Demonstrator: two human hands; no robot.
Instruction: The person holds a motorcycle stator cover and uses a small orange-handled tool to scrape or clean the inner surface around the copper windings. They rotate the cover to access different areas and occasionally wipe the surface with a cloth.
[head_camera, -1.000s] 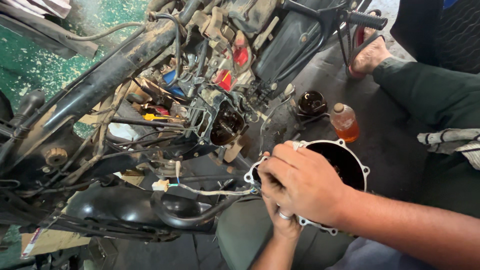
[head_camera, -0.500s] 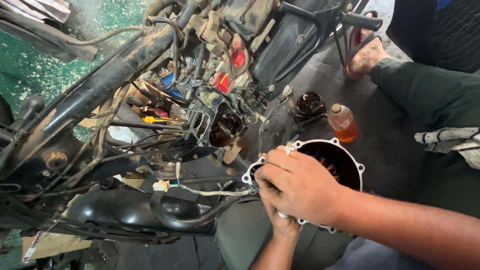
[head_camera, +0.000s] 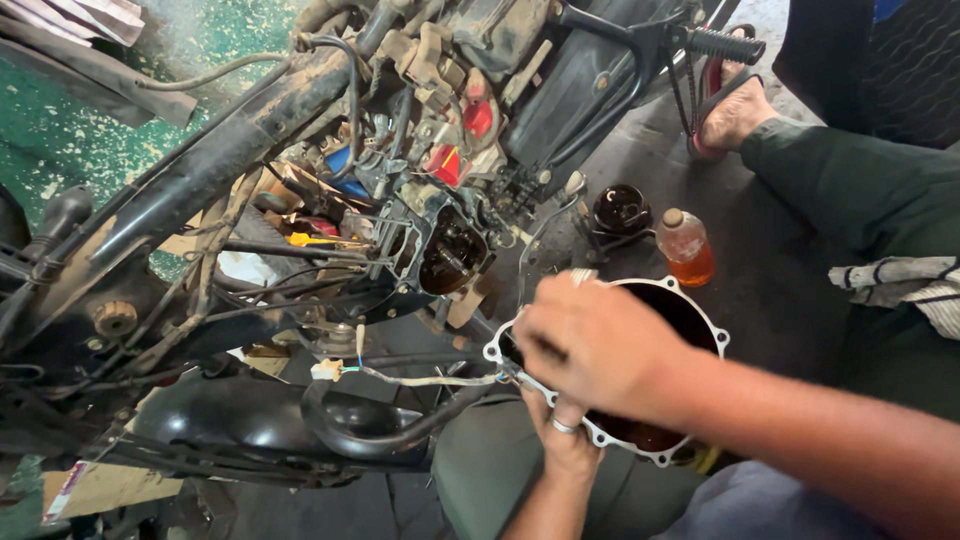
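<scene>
Below, left hand (head_camera: 560, 435) gripping round metal engine cover (head_camera: 690, 320) – right hand (head_camera: 595, 345) clasped on rim

Bottle (head_camera: 686, 247): small, clear plastic, orange liquid, pale cap; upright on dark floor beside round black cap (head_camera: 622, 209).

Two bare forearms, no sleeves, no gloves and no watch on either wrist. On the left hand (head_camera: 562, 440), seen from below, one plain silver ring (head_camera: 563, 426) around a finger; on the right hand (head_camera: 600, 345), broad and seen from the back, no ring to see, with the fingers somewhat blurred. Lower down, trousers in two tones: dull grey-green cloth (head_camera: 490, 480) over one knee and blue-grey cloth (head_camera: 760, 505) over the other, both plain, without pattern, pockets or seams in view.
</scene>
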